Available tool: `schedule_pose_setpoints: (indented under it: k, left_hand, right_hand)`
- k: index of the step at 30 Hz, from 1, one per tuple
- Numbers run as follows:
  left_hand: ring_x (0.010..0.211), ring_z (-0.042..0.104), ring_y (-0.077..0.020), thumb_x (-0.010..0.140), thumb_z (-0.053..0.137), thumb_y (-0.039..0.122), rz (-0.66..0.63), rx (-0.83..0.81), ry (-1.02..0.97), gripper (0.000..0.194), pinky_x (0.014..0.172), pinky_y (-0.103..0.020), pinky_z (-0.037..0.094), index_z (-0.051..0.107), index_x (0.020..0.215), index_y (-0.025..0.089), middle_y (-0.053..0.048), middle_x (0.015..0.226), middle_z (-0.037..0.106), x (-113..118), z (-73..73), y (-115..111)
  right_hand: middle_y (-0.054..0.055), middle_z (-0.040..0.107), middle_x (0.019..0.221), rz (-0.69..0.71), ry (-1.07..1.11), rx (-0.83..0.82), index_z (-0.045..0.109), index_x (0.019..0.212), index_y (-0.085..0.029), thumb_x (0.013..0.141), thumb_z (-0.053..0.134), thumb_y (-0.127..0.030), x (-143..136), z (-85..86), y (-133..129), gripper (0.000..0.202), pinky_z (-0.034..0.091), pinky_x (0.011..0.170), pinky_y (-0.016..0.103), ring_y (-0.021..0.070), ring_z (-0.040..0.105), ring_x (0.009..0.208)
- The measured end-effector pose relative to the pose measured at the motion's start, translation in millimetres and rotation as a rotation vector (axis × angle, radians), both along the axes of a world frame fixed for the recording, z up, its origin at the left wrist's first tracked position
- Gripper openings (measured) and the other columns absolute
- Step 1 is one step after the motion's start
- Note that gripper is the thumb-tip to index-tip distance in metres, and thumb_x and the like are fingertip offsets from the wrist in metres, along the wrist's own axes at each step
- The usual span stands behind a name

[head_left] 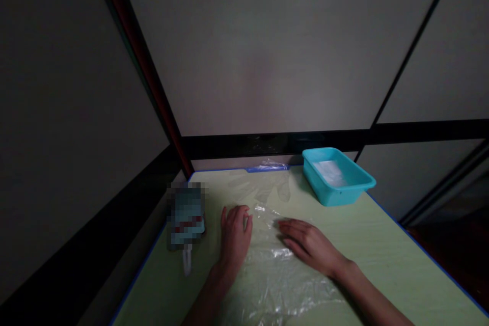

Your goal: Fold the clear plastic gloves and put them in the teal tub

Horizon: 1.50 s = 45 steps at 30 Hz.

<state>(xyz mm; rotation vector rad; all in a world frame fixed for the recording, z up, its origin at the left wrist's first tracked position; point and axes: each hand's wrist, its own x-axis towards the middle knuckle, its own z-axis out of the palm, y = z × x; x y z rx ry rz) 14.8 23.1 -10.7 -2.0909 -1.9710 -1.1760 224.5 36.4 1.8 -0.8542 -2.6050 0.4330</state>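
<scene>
Clear plastic film (284,285) lies on the table (385,254) between both hands, long axis running away from the person; left hand (235,232) curls loosely beside its left edge. Right hand (311,244), fingers side by side, reaches its right; whether either grips cannot be told.

No text, label, brand, number or sign could be read in the view. A pixelated object (187,216) at the left of the bench (382,249) showed a dark red band across a blue-green patch, but the blocks hid any lettering it might have carried.
</scene>
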Motion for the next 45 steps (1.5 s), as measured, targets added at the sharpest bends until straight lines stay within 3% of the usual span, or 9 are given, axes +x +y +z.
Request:
schedule_pose_setpoints:
  k: [4,10,14,21,30,35,40,42,45]
  left_hand:
    - [0.094,0.055,-0.0193,0.077,0.042,0.012,-0.13,-0.012,0.051,0.022,0.087,-0.034,0.043,0.056,0.094,0.017,-0.007,0.097,0.061,18.0,-3.8,-6.8]
    - [0.122,0.036,-0.0201,0.079,0.036,0.012,-0.292,-0.185,0.368,0.047,0.099,-0.035,0.033,0.039,0.125,0.008,-0.013,0.133,0.041,32.9,-12.7,-11.3]
    - [0.126,0.028,-0.0228,0.083,0.035,0.022,-0.259,-0.224,0.478,0.046,0.101,-0.04,0.03,0.038,0.127,0.007,-0.014,0.135,0.036,29.3,-16.0,-10.0]
    - [0.128,0.023,-0.0229,0.087,0.033,0.034,-0.188,-0.264,0.466,0.05,0.103,-0.038,0.026,0.035,0.129,0.007,-0.012,0.138,0.031,30.2,-15.6,-12.5]
    - [0.128,0.025,-0.0219,0.087,0.034,0.035,-0.247,-0.251,0.45,0.05,0.103,-0.039,0.023,0.036,0.129,0.009,-0.012,0.137,0.033,25.6,-16.4,-1.3]
    - [0.128,0.024,-0.0213,0.085,0.037,0.027,-0.275,-0.253,0.437,0.047,0.105,-0.039,0.019,0.037,0.127,0.006,-0.014,0.137,0.033,21.1,-0.2,8.0]
    - [0.129,0.022,-0.02,0.082,0.038,0.023,-0.243,-0.197,0.403,0.05,0.104,-0.039,0.022,0.032,0.13,0.009,-0.013,0.139,0.029,24.7,18.4,-24.8]
    - [0.127,0.027,-0.0215,0.081,0.037,0.022,-0.176,-0.224,0.369,0.05,0.101,-0.038,0.03,0.034,0.129,0.008,-0.014,0.137,0.033,28.3,10.3,-46.5]
    - [0.122,0.035,-0.0245,0.08,0.036,0.024,-0.098,-0.245,0.363,0.049,0.096,-0.037,0.037,0.038,0.126,0.006,-0.017,0.133,0.038,31.9,-15.5,-74.7]
  right_hand:
    - [0.009,0.054,0.119,-0.084,0.013,0.019,0.051,0.117,-0.012,0.089,0.036,-0.024,-12.6,-6.7,-2.3,0.035,0.037,0.096,0.031,0.0177,0.048,0.109]
    - [0.014,0.04,0.131,-0.105,-0.064,0.058,0.037,0.129,-0.006,0.088,0.033,-0.022,-28.7,-11.8,-5.9,0.044,0.028,0.103,0.036,0.0204,0.032,0.123]
    - [0.013,0.026,0.138,-0.079,-0.164,0.1,0.025,0.135,-0.008,0.09,0.031,-0.029,-25.6,-22.8,-5.0,0.05,0.023,0.104,0.04,0.0215,0.021,0.128]
    - [0.01,0.019,0.141,-0.123,-0.205,0.151,0.019,0.137,-0.011,0.091,0.027,-0.039,4.3,-31.5,-1.0,0.054,0.022,0.104,0.04,0.0196,0.016,0.129]
    - [0.01,0.019,0.141,-0.212,-0.248,0.195,0.019,0.136,-0.012,0.091,0.026,-0.043,30.4,-38.5,6.1,0.056,0.022,0.104,0.04,0.0191,0.014,0.13]
    - [0.013,0.018,0.141,-0.278,-0.28,0.164,0.025,0.134,-0.007,0.09,0.028,-0.043,24.5,-29.5,11.4,0.057,0.018,0.104,0.043,0.0223,0.013,0.13]
    - [0.014,0.02,0.14,-0.372,-0.189,0.089,0.025,0.134,-0.005,0.087,0.032,-0.03,0.9,-6.0,-9.2,0.053,0.019,0.104,0.043,0.0218,0.015,0.129]
    - [0.014,0.02,0.14,-0.373,-0.133,0.041,0.024,0.135,-0.005,0.085,0.031,-0.021,-14.7,-2.0,-23.6,0.053,0.018,0.105,0.043,0.0208,0.014,0.13]
    - [0.014,0.021,0.14,-0.355,-0.092,-0.022,0.023,0.135,-0.004,0.081,0.029,-0.013,-38.4,-5.5,-42.6,0.055,0.021,0.105,0.04,0.0194,0.014,0.129]
